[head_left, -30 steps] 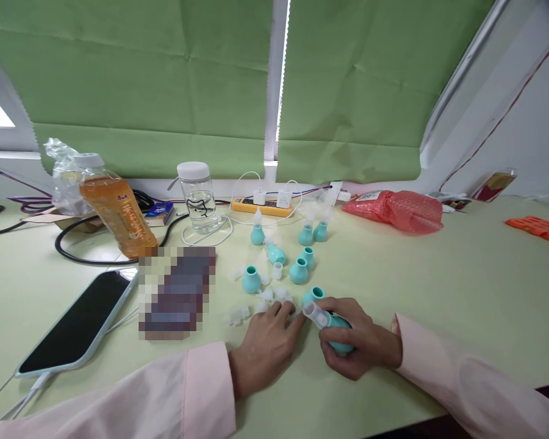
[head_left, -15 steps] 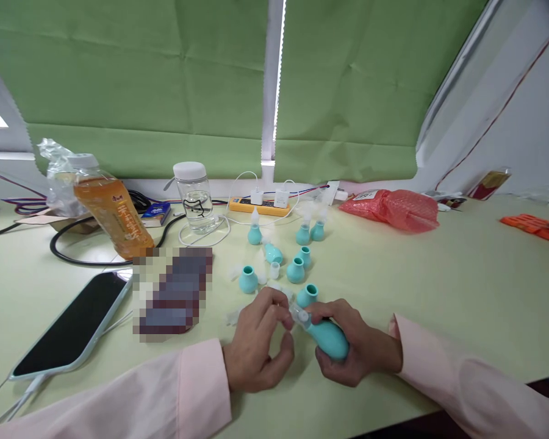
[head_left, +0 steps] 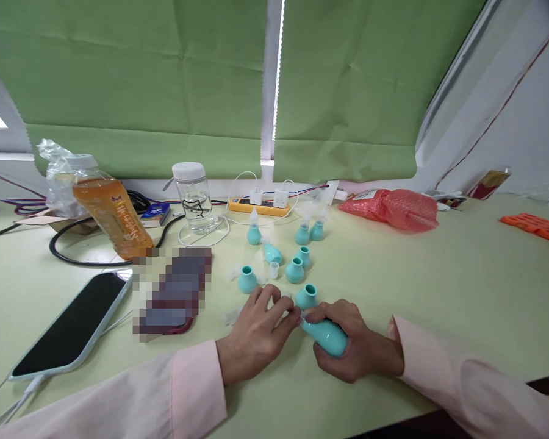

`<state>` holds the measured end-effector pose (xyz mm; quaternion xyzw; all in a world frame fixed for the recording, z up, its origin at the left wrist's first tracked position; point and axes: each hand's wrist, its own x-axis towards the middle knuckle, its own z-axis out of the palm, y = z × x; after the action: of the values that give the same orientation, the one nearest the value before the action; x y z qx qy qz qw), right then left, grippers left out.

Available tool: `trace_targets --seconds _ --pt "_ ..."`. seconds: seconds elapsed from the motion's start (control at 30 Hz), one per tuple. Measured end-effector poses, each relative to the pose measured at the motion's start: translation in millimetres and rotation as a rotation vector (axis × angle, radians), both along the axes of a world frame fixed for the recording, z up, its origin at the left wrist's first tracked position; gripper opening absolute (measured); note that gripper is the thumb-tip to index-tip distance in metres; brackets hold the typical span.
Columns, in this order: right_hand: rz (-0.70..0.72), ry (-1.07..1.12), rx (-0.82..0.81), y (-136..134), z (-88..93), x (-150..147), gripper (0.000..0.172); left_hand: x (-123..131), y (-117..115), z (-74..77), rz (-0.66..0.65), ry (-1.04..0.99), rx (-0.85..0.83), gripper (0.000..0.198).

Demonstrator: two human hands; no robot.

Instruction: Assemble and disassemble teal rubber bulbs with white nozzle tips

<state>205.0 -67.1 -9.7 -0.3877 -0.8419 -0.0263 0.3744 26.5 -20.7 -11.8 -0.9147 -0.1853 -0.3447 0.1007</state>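
My right hand is wrapped around a teal rubber squeeze bulb, which lies tilted with its neck toward the left. At that neck, my left hand pinches a small clear plastic piece, mostly covered by the fingertips. Just beyond the hands stands an open-necked teal bulb. More open bulbs are upright farther back, and one teal bulb lies on its side. Behind them are bulbs with clear pointed nozzles. A small translucent cup-like piece sits among them.
A leaning drink bottle, a clear water bottle and a phone with a cable are on the left. A yellow power strip lies at the back. Red bubble wrap and an orange item lie to the right.
My left thumb and fingers have closed together at the bulb's neck, where the thumb was apart before. The right hand keeps its hold on the bulb, nearly still.
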Motion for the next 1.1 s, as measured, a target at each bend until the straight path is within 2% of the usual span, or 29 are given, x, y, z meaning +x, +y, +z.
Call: trace_targets --seconds 0.23,0.43,0.53,0.63,0.7,0.77,0.83,0.97,1.1 --pt "0.071 -0.083 0.006 3.8 -0.9 4.2 0.033 0.2 8.6 15.0 -0.211 -0.048 -0.272 0.013" --pt "0.084 -0.053 0.000 4.9 -3.6 5.8 0.032 0.7 2.5 10.2 -0.106 0.067 -0.255 0.015" --pt "0.110 -0.042 -0.031 2.8 -3.4 4.8 0.031 2.7 -3.9 13.0 -0.041 0.017 -0.410 0.016" --pt "0.135 -0.041 -0.066 0.9 -2.7 3.2 0.032 2.2 -5.7 25.0 -0.007 -0.068 -0.617 0.015" --pt "0.174 -0.061 -0.076 0.5 -2.4 1.9 0.033 0.7 -2.3 34.0 0.032 -0.141 -0.687 0.014" --pt "0.210 -0.077 -0.071 0.6 -2.4 1.2 0.035 -0.8 4.2 38.9 0.045 -0.163 -0.664 0.013" --pt "0.194 -0.056 -0.068 0.8 -2.5 1.5 0.038 -1.7 11.6 36.6 0.027 -0.102 -0.588 0.011" --pt "0.084 0.042 -0.034 1.7 -2.3 3.1 0.043 -2.4 23.2 14.5 0.038 0.086 -0.384 0.018" --pt "0.064 0.044 -0.002 3.3 -0.8 1.9 0.042 -4.8 28.4 -1.6 0.089 0.239 -0.194 0.025"
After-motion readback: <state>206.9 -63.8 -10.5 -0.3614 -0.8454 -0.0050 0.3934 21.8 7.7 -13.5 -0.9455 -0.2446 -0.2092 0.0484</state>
